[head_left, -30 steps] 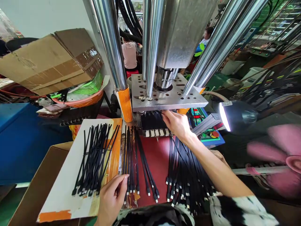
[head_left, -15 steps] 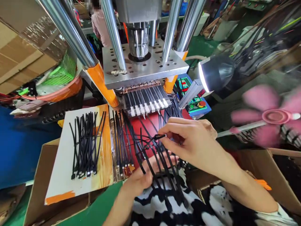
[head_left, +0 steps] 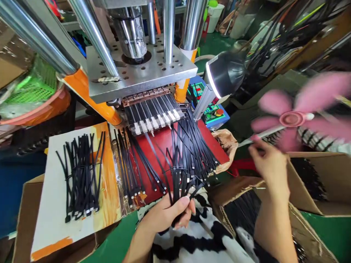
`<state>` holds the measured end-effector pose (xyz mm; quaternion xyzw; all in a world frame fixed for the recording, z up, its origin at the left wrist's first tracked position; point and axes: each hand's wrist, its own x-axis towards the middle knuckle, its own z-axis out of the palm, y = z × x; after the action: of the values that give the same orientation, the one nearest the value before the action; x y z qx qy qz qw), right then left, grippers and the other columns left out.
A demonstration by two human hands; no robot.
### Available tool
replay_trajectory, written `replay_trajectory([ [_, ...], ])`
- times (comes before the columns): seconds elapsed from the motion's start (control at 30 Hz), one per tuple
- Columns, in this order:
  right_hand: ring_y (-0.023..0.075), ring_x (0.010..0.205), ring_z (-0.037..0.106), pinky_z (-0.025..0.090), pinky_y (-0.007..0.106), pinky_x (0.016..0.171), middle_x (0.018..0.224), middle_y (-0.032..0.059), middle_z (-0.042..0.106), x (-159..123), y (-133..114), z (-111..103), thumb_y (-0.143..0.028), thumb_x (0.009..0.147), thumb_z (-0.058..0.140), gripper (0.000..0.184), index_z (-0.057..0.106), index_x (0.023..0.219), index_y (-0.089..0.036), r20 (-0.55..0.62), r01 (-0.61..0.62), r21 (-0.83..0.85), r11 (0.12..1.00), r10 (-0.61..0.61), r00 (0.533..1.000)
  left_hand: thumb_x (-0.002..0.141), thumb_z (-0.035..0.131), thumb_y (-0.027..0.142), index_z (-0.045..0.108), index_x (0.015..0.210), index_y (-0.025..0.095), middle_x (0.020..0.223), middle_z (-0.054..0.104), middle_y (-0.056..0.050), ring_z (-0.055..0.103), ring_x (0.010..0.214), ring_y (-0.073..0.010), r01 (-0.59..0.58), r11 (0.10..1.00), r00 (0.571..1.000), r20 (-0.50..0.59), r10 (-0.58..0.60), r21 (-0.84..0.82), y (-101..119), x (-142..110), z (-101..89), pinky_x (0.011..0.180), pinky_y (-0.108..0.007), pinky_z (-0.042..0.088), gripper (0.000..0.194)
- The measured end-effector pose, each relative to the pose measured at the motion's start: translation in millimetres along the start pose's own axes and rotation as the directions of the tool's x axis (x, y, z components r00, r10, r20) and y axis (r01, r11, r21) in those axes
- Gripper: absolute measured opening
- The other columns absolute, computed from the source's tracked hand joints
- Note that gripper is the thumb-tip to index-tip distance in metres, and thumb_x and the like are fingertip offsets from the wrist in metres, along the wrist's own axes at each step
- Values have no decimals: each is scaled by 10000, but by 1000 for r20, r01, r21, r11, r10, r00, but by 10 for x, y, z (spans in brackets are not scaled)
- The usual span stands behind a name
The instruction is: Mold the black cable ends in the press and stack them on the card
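My left hand (head_left: pixel 174 212) is closed around a bundle of short flat black cables (head_left: pixel 178 179) in front of my lap, their far ends fanned out over the red work surface (head_left: pixel 149 149). Away to the right, above open cardboard boxes, my right hand (head_left: pixel 270 164) has its fingers pinched together; whether anything is between them cannot be made out. More black cables (head_left: pixel 194 142) with small metal tips lie piled on the red surface. Others (head_left: pixel 130 171) are spread along its left edge. On a white board (head_left: pixel 49 204) rests another bunch of cables (head_left: pixel 82 175), with a thin tie across it.
A press with a thick steel plate (head_left: pixel 142 78) stands ahead, over a mold (head_left: pixel 155 113) holding black strips with white ends. A lamp (head_left: pixel 226 73), control box (head_left: pixel 215 115) and spinning pink fan (head_left: pixel 292 118) are on the right. A cardboard box (head_left: pixel 244 208) beside my lap holds black cables.
My right hand has left the bundle and moved right, over by the boxes. My left hand has turned and closed around the cables. The view has shifted to the right.
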<state>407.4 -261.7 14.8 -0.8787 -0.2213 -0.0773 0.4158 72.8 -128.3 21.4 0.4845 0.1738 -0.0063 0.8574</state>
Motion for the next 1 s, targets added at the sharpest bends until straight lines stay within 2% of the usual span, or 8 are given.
replay_trajectory([
  [0.13, 260, 653, 658, 525, 402, 633, 741, 92, 735, -737, 375, -175, -753, 848, 665, 567, 793, 899, -203, 527, -145, 83, 986, 80, 846, 977, 586, 781, 723, 1044, 157, 698, 609, 8, 528, 561, -103, 46, 989, 994, 93, -59, 137, 45, -114, -91, 588, -231, 444, 642],
  [0.27, 201, 784, 668, 549, 333, 720, 976, 67, 747, -1390, -104, 39, -822, 712, 834, 829, 769, 1295, -236, 956, -500, 292, 815, -231, 182, 1027, 533, 722, 744, 1237, 193, 859, 739, -80, 678, 690, -173, 26, 973, 959, 268, -89, 230, 133, -276, -179, 690, -286, 575, 608],
  [0.43, 152, 694, 631, 551, 295, 670, 991, 76, 744, -1713, -1018, 694, -924, 641, 797, 951, 750, 1274, -216, 872, -821, 240, 518, -487, -52, 1000, 511, 765, 791, 1154, 230, 858, 800, -115, 789, 680, -259, 24, 938, 914, 372, -160, 346, 282, -586, -319, 686, -367, 653, 623],
  [0.53, 97, 587, 544, 435, 197, 509, 824, 16, 695, -1707, -1511, 1002, -814, 703, 850, 761, 777, 1140, -194, 826, -765, 179, 618, -517, -224, 994, 551, 758, 776, 1024, 230, 734, 785, -72, 771, 606, -238, 98, 950, 974, 169, -152, 295, 272, -925, -431, 618, -347, 640, 575],
  [0.63, 62, 558, 449, 316, 161, 446, 763, -25, 641, -1642, -2092, 1306, -702, 737, 890, 590, 776, 1017, -195, 802, -664, 277, 694, -548, -238, 944, 656, 751, 738, 988, 206, 715, 774, -38, 711, 531, -179, 76, 973, 978, -205, -30, 217, 169, -1309, -528, 562, -293, 594, 553],
  [0.7, 65, 564, 431, 301, 171, 439, 782, -26, 649, -1638, -2572, 1549, -625, 772, 890, 501, 767, 1005, -199, 746, -612, 364, 702, -613, -260, 908, 732, 717, 737, 982, 178, 783, 785, -57, 700, 555, -166, -19, 979, 840, -528, 127, 205, 99, -1523, -586, 542, -276, 571, 544],
  [0.87, 92, 582, 485, 375, 210, 497, 713, -32, 610, -1684, -3496, 2083, -418, 970, 748, 247, 680, 896, -191, 752, -303, 575, 760, -637, -171, 838, 813, 663, 696, 1234, 168, 1253, 766, -163, 780, 833, -208, -229, 930, 206, -919, 335, 288, -31, -1793, -697, 615, -271, 602, 644],
  [1.0, 128, 636, 572, 434, 255, 610, 727, -18, 644, -1352, -2965, 1941, -295, 946, 763, 145, 675, 929, -182, 799, 177, 595, 784, -602, -16, 857, 786, 645, 569, 1487, 199, 1581, 566, -218, 783, 982, -242, -30, 905, -123, -901, 417, 423, -230, -1811, -581, 680, -301, 640, 802],
])
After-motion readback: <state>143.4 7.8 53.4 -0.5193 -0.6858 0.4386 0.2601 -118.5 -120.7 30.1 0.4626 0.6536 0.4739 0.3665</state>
